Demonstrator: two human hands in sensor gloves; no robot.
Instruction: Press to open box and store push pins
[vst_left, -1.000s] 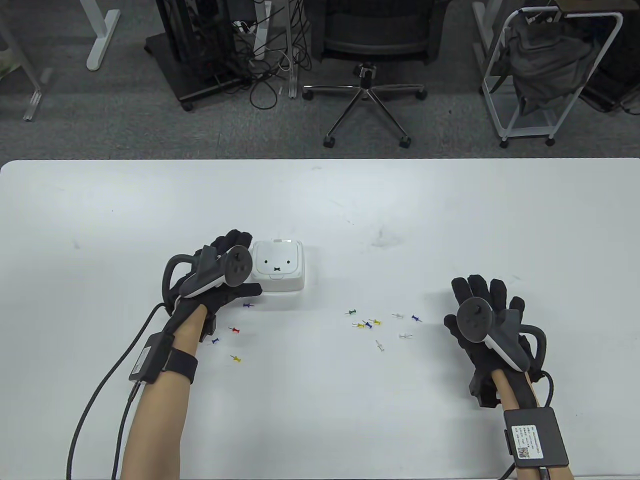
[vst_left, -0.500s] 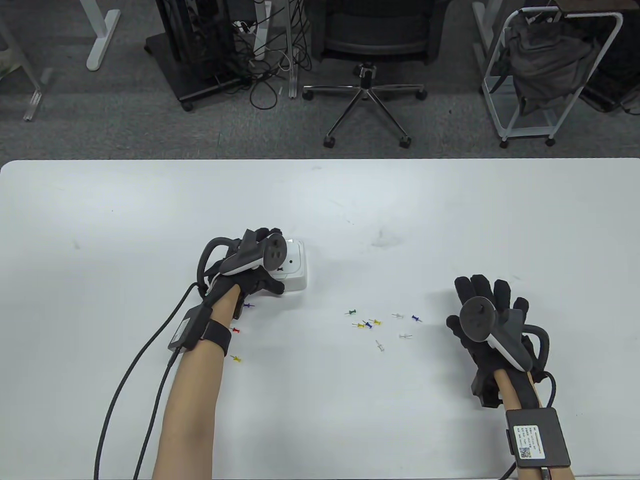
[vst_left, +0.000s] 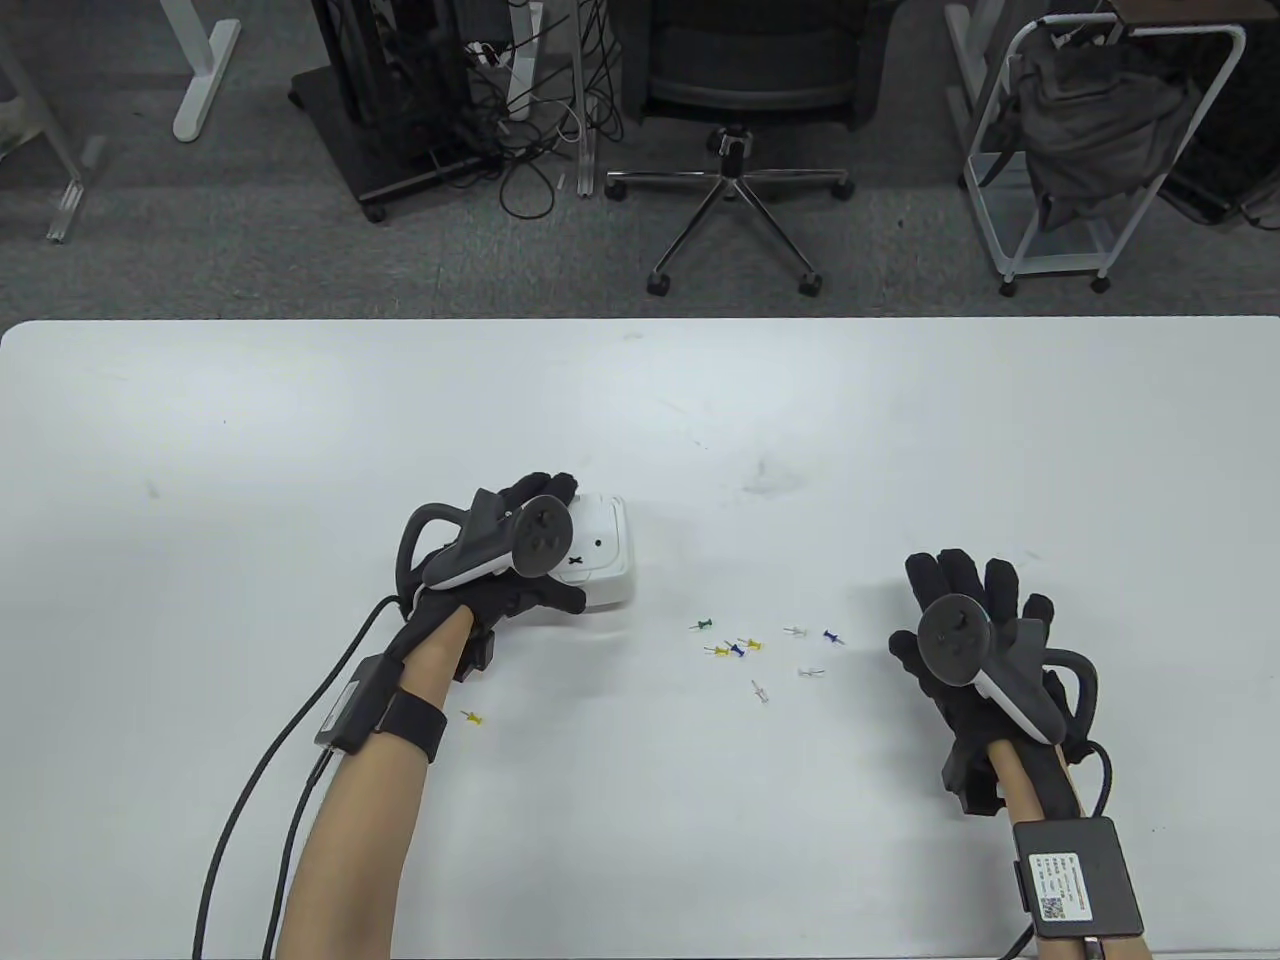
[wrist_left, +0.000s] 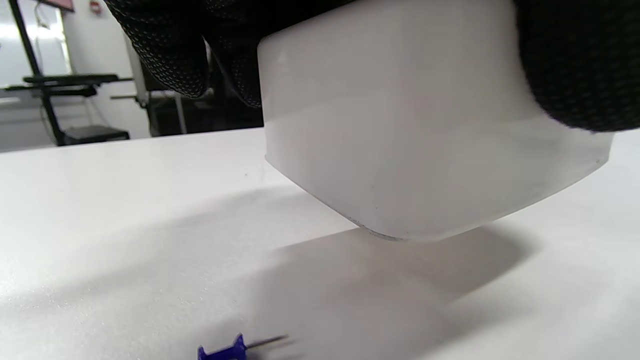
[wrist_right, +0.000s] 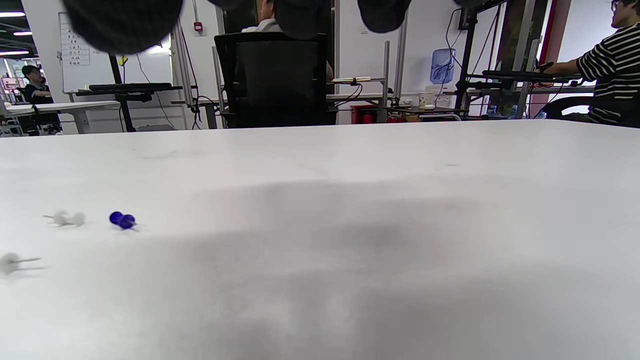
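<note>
On the near left-centre of the white table (vst_left: 700, 420) sits the task item, a small white box (vst_left: 603, 555) with a printed face on its lid. The lid appears closed. The left wrist view shows the box tilted, one bottom edge raised above the surface and casting a shadow beneath it; whether any part still touches the table cannot be told.

The left hand (vst_left: 500, 570) grips the box: gloved fingers (vst_left: 545, 487) wrap over its far side and the thumb lies along its near side. The tracker on the back of that hand covers the left part of the lid in the table view.

Push pins lie loose on the table. A cluster (vst_left: 740, 647) of green, yellow, blue and white pins lies to the right of the box, well apart from it, between the two hands. A single yellow pin (vst_left: 471, 717) lies near the left forearm. The left wrist view shows one blue pin (wrist_left: 225, 349) on the table just below the raised box. No pin is seen inside the box.

The right hand (vst_left: 975, 650) rests at the right side of the table, palm down, fingers spread and holding nothing. A blue pin (vst_left: 830, 635) and white pins lie just to its left, not touching it.

Beyond the far table edge stand an office chair (vst_left: 740, 90) and a white wire rack (vst_left: 1090, 150) on the carpeted floor.
</note>
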